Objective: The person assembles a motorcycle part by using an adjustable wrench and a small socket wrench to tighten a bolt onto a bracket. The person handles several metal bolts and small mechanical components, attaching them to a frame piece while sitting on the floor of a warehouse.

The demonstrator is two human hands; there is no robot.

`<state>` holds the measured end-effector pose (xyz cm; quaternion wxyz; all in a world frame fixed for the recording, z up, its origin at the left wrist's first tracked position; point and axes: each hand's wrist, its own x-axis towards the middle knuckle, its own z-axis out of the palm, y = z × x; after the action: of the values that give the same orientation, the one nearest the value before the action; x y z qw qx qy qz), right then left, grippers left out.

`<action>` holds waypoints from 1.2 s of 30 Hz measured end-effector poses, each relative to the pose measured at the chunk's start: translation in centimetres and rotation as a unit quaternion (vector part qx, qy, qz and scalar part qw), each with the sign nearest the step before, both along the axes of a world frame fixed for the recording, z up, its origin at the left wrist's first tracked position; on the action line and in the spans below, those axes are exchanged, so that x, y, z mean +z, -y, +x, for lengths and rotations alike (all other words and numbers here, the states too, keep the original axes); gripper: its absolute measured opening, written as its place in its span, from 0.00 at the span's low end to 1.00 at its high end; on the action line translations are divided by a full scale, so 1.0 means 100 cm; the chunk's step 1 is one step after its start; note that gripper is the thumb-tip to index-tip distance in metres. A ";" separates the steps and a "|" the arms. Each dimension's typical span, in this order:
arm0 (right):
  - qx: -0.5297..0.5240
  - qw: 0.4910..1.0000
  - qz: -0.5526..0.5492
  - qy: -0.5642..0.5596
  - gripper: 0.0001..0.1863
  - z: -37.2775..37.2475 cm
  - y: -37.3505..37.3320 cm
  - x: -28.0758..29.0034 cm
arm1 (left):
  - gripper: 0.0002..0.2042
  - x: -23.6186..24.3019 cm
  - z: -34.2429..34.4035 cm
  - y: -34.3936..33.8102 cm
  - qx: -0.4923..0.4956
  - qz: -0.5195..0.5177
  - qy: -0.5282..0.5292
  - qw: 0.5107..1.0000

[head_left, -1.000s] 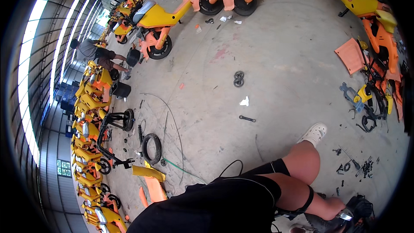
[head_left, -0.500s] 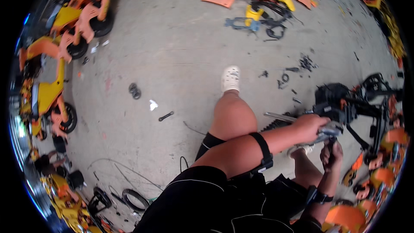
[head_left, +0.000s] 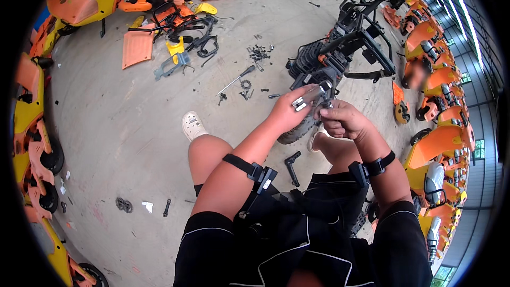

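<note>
My left hand (head_left: 289,111) is closed around a silver-and-black metal tool (head_left: 314,94), whose exact kind I cannot make out. Right beside it my right hand (head_left: 344,120) has its fingers curled and pinched on a small dark metal piece (head_left: 325,104) close to the tool. The hands nearly meet, partly hiding both items. Just beyond them a stripped black scooter frame (head_left: 340,48) lies on the floor, and its knobbly tyre (head_left: 298,132) shows beneath my hands. A black crank arm (head_left: 291,168) lies on the floor between my legs.
A long screwdriver (head_left: 237,79), a toothed ring (head_left: 245,84) and scattered small parts (head_left: 259,53) lie ahead. Orange panels (head_left: 137,49) and black tubing are piled at far left. Yellow-orange scooters (head_left: 433,146) line the right, with more (head_left: 29,109) at left.
My view has swung to the right, bringing the scooter frame and both hands toward the middle. Both hands stay close together, the left still gripping the metal tool.
</note>
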<state>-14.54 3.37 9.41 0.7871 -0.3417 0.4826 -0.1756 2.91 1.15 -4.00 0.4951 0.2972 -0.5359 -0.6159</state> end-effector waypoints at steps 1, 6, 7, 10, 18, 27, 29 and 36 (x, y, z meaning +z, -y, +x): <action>0.025 0.997 -0.049 -0.062 0.13 -0.003 -0.003 0.004 | 0.25 0.004 0.004 0.000 0.009 -0.063 0.035 0.997; 0.085 0.720 -0.462 -0.511 0.16 0.006 -0.024 -0.012 | 0.26 0.011 0.002 -0.002 0.072 -0.129 0.087 0.985; 0.085 0.625 -0.492 -0.600 0.18 0.019 -0.027 -0.010 | 0.27 0.010 0.002 -0.003 0.081 -0.105 0.095 0.987; 0.046 0.490 -0.533 -0.688 0.21 0.027 -0.027 -0.016 | 0.25 0.011 -0.008 -0.001 0.061 -0.043 0.086 0.994; -0.115 0.991 -0.068 0.028 0.15 0.016 -0.049 0.028 | 0.19 0.026 0.007 -0.004 -0.053 -0.031 0.068 0.996; -0.003 0.849 -0.355 -0.390 0.19 0.010 -0.046 -0.015 | 0.26 0.021 0.012 0.000 -0.040 -0.135 0.151 0.978; 0.011 0.613 -0.440 -0.656 0.21 0.033 -0.047 -0.005 | 0.27 0.009 0.003 0.003 -0.009 -0.105 0.162 0.981; -0.084 0.938 -0.183 -0.282 0.16 0.012 -0.040 0.002 | 0.20 -0.001 -0.006 -0.002 -0.017 -0.027 0.137 0.990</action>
<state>-13.37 7.33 9.59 0.5251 -0.4735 0.6710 -0.2232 2.35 1.33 -4.12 0.4140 0.3561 -0.6202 -0.5631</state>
